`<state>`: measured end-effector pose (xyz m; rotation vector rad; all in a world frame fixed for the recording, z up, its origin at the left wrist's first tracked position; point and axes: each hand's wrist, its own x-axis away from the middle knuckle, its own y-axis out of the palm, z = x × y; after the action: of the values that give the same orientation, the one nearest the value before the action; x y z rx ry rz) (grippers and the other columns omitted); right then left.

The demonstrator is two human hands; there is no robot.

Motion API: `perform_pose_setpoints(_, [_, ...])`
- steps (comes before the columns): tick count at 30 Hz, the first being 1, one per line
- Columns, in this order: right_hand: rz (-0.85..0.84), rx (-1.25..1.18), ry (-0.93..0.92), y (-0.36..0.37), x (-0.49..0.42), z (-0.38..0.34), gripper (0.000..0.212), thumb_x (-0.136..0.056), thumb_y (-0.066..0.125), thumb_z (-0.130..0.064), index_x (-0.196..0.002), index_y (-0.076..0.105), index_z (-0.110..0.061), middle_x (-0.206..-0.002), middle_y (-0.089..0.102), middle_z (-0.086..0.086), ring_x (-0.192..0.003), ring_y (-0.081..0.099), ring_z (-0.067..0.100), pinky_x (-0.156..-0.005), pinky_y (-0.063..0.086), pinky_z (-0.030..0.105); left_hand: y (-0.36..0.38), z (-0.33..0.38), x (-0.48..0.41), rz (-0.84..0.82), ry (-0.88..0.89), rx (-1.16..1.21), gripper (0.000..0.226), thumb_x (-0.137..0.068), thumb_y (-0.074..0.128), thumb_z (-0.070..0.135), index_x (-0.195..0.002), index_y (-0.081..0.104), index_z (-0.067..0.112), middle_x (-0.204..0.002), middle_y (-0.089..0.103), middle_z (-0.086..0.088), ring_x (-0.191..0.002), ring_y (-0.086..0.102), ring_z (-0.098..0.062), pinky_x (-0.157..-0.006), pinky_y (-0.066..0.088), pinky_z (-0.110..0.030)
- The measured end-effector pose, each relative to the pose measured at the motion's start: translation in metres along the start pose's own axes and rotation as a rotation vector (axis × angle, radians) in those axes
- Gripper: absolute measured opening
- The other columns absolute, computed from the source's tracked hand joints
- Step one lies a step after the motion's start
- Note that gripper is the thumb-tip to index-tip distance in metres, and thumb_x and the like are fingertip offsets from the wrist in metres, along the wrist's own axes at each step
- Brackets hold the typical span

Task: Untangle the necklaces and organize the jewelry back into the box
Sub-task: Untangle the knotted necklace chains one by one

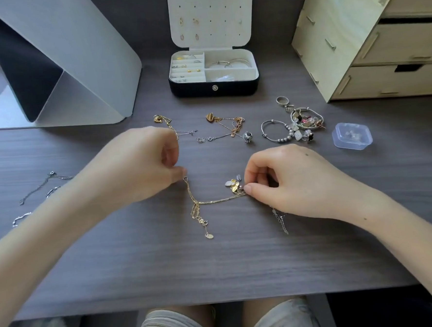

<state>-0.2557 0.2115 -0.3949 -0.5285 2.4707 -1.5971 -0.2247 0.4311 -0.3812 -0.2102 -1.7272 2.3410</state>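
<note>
Teasing the snarl open is, I judge, the step in hand, and it calls for slack, not pull. The gold necklace (213,201) lies on the desk (216,264) between both hands, with its bunched loops (196,211) hanging at six o'clock of the left fingertips. Starting from the left, that end should drift toward the right so the loops can loosen. Single strands can then be lifted out one at a time, since drawing the ends apart would probably tighten the knot. At the right end, the flower pendant (232,185) could snag on links, so it is best kept flat. A silver chain (281,220) emerges at six o'clock of the right hand. Whether it is caught up with the gold one cannot be told, so any lift should be slow.

The left hand (146,165) sits at ten o'clock of the snarl, back upward and fingers curled. Its thumb and forefinger nip the small ring (185,178) at the chain's end. The right hand (287,181) sits at three o'clock of the snarl, knuckles up and fingers folded. Its thumb and forefinger pinch the chain just beside the pendant.

The jewelry box (214,89) stands open at twelve o'clock of the desk, well apart from both hands.
</note>
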Motion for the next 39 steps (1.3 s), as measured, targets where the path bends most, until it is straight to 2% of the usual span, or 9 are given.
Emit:
perform_pose_setpoints(3, [-0.014, -0.027, -0.006, 0.0, 0.001, 0.0, 0.008, -0.082, 0.061, -0.036, -0.076, 0.057, -0.032, -0.063, 0.057, -0.014, -0.061, 0.048, -0.002, -0.059, 0.034, 0.021, -0.001, -0.002, 0.003, 0.099, 0.055, -0.063, 0.021, -0.08, 0.065, 0.031, -0.085, 0.048, 0.02, -0.076, 0.055, 0.01, -0.074, 0.051, -0.02, -0.061, 0.033, -0.031])
perform_pose_setpoints(5, [-0.008, -0.029, -0.009, 0.0, 0.0, 0.0, 0.01, -0.082, 0.061, -0.04, -0.078, 0.058, -0.031, -0.063, 0.057, -0.014, -0.061, 0.048, -0.002, -0.057, 0.033, 0.019, 0.001, 0.007, 0.002, 0.081, 0.154, 0.021, 0.019, -0.082, 0.059, 0.037, -0.096, 0.054, 0.026, -0.08, 0.054, 0.012, -0.079, 0.052, -0.016, -0.068, 0.036, -0.03])
perform_pose_setpoints(9, [0.01, 0.002, -0.024, 0.002, -0.002, 0.0, 0.008, -0.081, 0.062, -0.035, -0.076, 0.056, -0.032, -0.062, 0.057, -0.014, -0.06, 0.049, -0.001, -0.057, 0.031, 0.013, 0.016, 0.031, -0.003, -0.188, 0.273, 0.159, 0.017, -0.077, 0.062, 0.042, -0.092, 0.062, 0.035, -0.084, 0.054, 0.012, -0.08, 0.052, -0.004, -0.074, 0.041, -0.023])
perform_pose_setpoints(14, [-0.008, -0.141, 0.016, 0.0, -0.004, 0.005, 0.008, -0.08, 0.061, -0.032, -0.074, 0.061, -0.028, -0.055, 0.055, -0.017, -0.059, 0.05, -0.003, -0.053, 0.032, 0.014, 0.024, 0.035, -0.011, -0.256, 0.303, 0.159, 0.014, -0.082, 0.067, 0.03, -0.081, 0.054, 0.035, -0.082, 0.05, 0.014, -0.075, 0.048, 0.0, -0.069, 0.039, -0.02])
perform_pose_setpoints(19, [-0.002, -0.22, 0.035, -0.007, -0.009, 0.01, 0.009, -0.082, 0.062, -0.029, -0.074, 0.06, -0.026, -0.065, 0.059, -0.009, -0.057, 0.049, -0.003, -0.055, 0.033, 0.014, 0.026, 0.036, -0.015, -0.269, 0.253, 0.163, 0.015, -0.086, 0.064, 0.028, -0.079, 0.052, 0.033, -0.079, 0.054, 0.014, -0.072, 0.049, -0.001, -0.066, 0.039, -0.019])
perform_pose_setpoints(24, [0.0, -0.24, 0.025, -0.013, -0.014, 0.012, 0.01, -0.083, 0.061, -0.028, -0.074, 0.059, -0.027, -0.066, 0.059, -0.011, -0.06, 0.051, -0.003, -0.058, 0.038, 0.012, 0.025, 0.029, -0.014, -0.219, 0.167, 0.378, 0.019, -0.087, 0.062, 0.022, -0.076, 0.049, 0.03, -0.074, 0.06, 0.013, -0.06, 0.05, 0.008, -0.058, 0.038, -0.008])
perform_pose_setpoints(29, [0.031, -0.39, 0.016, -0.006, -0.017, 0.012, 0.008, -0.087, 0.061, -0.021, -0.079, 0.061, -0.02, -0.073, 0.067, -0.005, -0.058, 0.053, -0.002, -0.057, 0.038, 0.01, 0.024, 0.024, -0.013, -0.231, 0.118, 0.755, 0.016, -0.093, 0.049, 0.007, -0.083, 0.044, 0.018, -0.081, 0.072, -0.001, -0.074, 0.066, -0.016, -0.075, 0.054, -0.031])
perform_pose_setpoints(35, [0.055, -0.593, -0.003, -0.004, -0.019, 0.013, 0.014, -0.091, 0.056, -0.014, -0.079, 0.056, -0.021, -0.076, 0.071, -0.003, -0.068, 0.062, 0.004, -0.074, 0.052, 0.031, 0.023, 0.029, -0.012, -0.285, 0.004, 1.078, 0.013, -0.096, 0.041, 0.006, -0.085, 0.037, 0.009, -0.076, 0.071, -0.017, -0.071, 0.068, -0.032, -0.064, 0.057, -0.03])
perform_pose_setpoints(39, [0.079, -0.683, -0.018, 0.002, -0.018, 0.011, 0.01, -0.093, 0.053, -0.021, -0.082, 0.052, -0.021, -0.079, 0.072, -0.004, -0.069, 0.064, 0.007, -0.063, 0.046, 0.018, 0.025, 0.034, -0.009, -0.297, -0.065, 1.17, 0.013, -0.097, 0.041, 0.011, -0.086, 0.037, 0.01, -0.065, 0.07, -0.013, -0.06, 0.065, -0.025, -0.053, 0.051, -0.024])
